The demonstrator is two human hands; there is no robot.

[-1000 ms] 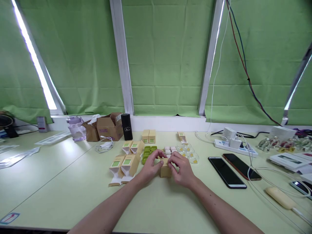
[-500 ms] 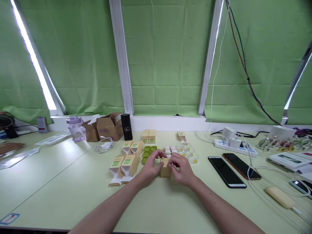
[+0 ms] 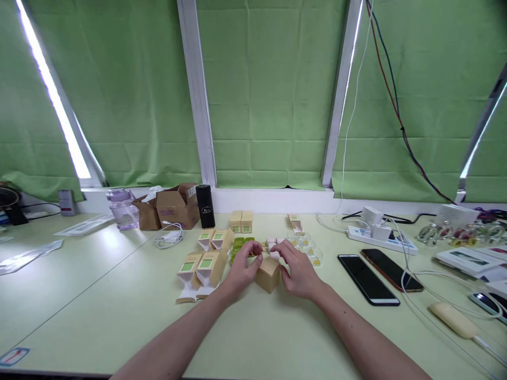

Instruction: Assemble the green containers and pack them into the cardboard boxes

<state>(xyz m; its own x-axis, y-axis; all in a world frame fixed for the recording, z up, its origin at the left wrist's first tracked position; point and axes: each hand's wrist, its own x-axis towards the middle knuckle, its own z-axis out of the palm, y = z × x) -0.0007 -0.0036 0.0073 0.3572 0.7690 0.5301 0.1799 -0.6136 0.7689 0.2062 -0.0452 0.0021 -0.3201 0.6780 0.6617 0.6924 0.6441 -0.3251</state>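
A small tan cardboard box [image 3: 268, 275] stands on the table between my two hands, its lid closed and one corner turned toward me. My left hand [image 3: 242, 268] curls at the box's left side, thumb against its upper edge. At the right corner, my right hand [image 3: 298, 270] has its thumb on the box, with bent fingers reaching over the back edge. Just behind the hands are green square containers [image 3: 238, 244], small white pieces [image 3: 273, 248], partly hidden by my fingers, and clear round cups [image 3: 315, 256] with yellow centres.
Open tan boxes with green labels [image 3: 206, 264] stand left of my hands. Closed boxes [image 3: 241, 221] and a flattened one [image 3: 295, 224] lie farther back. Two phones [image 3: 368, 279] and white cables are at right, near a power strip [image 3: 384, 240]. A carton [image 3: 174, 208] and bottle [image 3: 122, 211] stand back left.
The small box has turned so a corner faces me. My right-hand fingers have spread and lifted from its top. Another person's hand at far left has gone out of view.
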